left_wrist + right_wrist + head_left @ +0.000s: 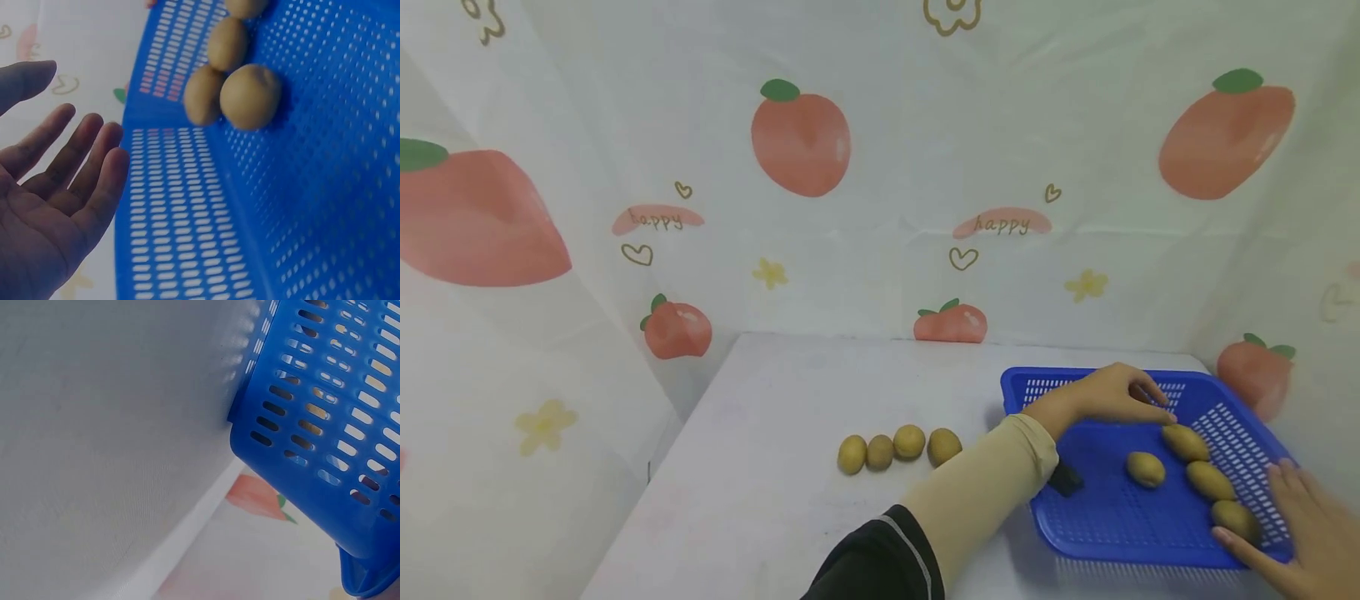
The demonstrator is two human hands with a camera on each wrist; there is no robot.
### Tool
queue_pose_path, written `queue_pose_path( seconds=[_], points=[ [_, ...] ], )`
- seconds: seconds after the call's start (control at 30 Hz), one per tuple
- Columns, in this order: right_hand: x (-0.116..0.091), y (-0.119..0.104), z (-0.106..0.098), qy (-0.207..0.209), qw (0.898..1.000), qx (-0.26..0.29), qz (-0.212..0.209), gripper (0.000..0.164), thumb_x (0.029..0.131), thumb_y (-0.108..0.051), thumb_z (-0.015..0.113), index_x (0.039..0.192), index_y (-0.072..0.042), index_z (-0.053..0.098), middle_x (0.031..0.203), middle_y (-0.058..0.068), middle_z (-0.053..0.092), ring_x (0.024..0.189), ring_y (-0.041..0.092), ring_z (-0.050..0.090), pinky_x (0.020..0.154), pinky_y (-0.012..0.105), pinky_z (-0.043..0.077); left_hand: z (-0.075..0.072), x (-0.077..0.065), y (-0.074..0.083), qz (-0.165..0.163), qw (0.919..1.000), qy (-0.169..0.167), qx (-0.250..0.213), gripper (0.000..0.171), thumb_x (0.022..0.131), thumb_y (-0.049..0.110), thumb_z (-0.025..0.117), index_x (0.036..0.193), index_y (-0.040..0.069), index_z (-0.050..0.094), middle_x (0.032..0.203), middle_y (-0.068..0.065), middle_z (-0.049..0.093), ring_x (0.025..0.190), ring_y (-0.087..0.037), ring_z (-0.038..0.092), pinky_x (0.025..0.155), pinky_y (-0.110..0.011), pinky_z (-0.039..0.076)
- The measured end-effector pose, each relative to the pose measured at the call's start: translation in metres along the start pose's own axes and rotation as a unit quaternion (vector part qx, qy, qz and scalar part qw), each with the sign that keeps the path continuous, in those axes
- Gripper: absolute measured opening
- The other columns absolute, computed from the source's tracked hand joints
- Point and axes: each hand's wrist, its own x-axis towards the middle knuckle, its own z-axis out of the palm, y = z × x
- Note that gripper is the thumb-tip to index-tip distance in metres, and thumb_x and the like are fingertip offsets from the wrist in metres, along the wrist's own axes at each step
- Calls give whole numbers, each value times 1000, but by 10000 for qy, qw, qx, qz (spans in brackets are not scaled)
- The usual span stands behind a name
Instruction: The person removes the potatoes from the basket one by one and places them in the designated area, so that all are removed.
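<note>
My left hand (1112,396) reaches across the far part of a blue plastic basket (1120,533), its fingers loosely bent with nothing between them. In the head view its fingertips come close to the farthest potato (1185,442); the left wrist view shows the palm (37,231) empty and apart from the potatoes. Other potatoes in the basket are one lying alone (1146,470), one by the right wall (1210,482) and one at the near right (1236,521). My right hand (1318,533) rests at the basket's right rim, fingers extended, thumb beside the nearest potato.
Several potatoes (909,442) sit in a row on the white table (760,500), left of the basket. A small black device (1065,478) is at my left wrist. Printed white cloth (865,275) hangs behind and at the sides.
</note>
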Motion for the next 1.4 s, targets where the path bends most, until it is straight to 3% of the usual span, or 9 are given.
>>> queue_pose_path(
  seconds=[0.13, 0.33, 0.43, 0.53, 1.0, 1.1, 1.2, 1.3, 1.4],
  points=[
    [1, 1, -1, 5, 10000, 22, 4, 133, 92, -76, 59, 153, 28, 3, 158, 46, -18, 151, 64, -13, 117, 83, 4, 11, 8, -2, -137, 9998, 118, -51, 28, 99, 31, 75, 124, 20, 77, 121, 15, 74, 107, 7, 65, 84, -7, 48],
    [5, 3, -4, -228, 9997, 26, -128, 130, 94, -75, 56, 150, 31, 7, 154, 51, -12, 149, 67, -11, 114, 85, 6, 26, 15, -10, -456, 9935, 932, -460, 25, 97, 30, 78, 118, 18, 78, 113, 13, 75, 98, 5, 65, 80, -10, 50],
    [5, 5, -2, -82, 9997, 140, -160, 129, 93, -73, 59, 150, 31, 8, 156, 50, -10, 151, 66, -11, 116, 83, 3, 32, 18, -13, -500, 9916, 1055, -561, 24, 96, 30, 78, 116, 17, 78, 109, 13, 75, 95, 5, 65, 79, -10, 50],
    [4, 6, 2, 52, 9996, 203, -182, 129, 92, -72, 61, 151, 30, 7, 157, 49, -12, 151, 65, -12, 117, 81, -2, 36, 19, -15, -516, 9918, 1035, -550, 23, 96, 30, 78, 114, 17, 78, 106, 13, 75, 93, 6, 64, 78, -9, 49],
    [3, 4, 7, 259, 9989, 381, -50, 132, 91, -72, 63, 154, 26, 1, 160, 45, -15, 154, 61, -15, 121, 75, -11, 50, 23, -29, -579, 9948, 674, 495, 14, 94, 29, 80, 102, 18, 81, 93, 15, 75, 84, 8, 60, 72, -3, 42],
    [3, 5, 8, 349, 9983, 459, -77, 131, 91, -71, 64, 155, 25, 1, 161, 45, -14, 155, 59, -15, 121, 66, -21, 51, 23, -29, -644, 9949, 580, 526, 14, 94, 29, 79, 104, 19, 82, 95, 15, 74, 86, 8, 61, 73, -4, 43],
    [6, 8, 8, 557, 9961, 634, -268, 128, 92, -66, 67, 155, 25, 4, 161, 46, -10, 156, 57, -16, 119, 47, -32, 52, 23, -29, -765, 9942, 474, 592, 16, 95, 31, 80, 106, 21, 81, 101, 16, 74, 91, 7, 62, 76, -5, 45],
    [8, 9, 8, 709, 9939, 734, -428, 125, 92, -63, 69, 155, 25, 6, 162, 46, -7, 157, 55, -17, 115, 33, -34, 54, 23, -30, -954, 9927, 338, 657, 18, 95, 33, 80, 109, 23, 80, 109, 17, 73, 98, 6, 63, 80, -8, 47],
    [7, 8, 8, 711, 9940, 700, -450, 125, 92, -63, 69, 155, 26, 8, 161, 48, -5, 157, 56, -15, 116, 33, -33, 56, 24, -31, -1091, 9910, 200, 750, 19, 94, 34, 81, 111, 26, 80, 115, 18, 71, 105, 6, 63, 84, -10, 48]
  ],
)
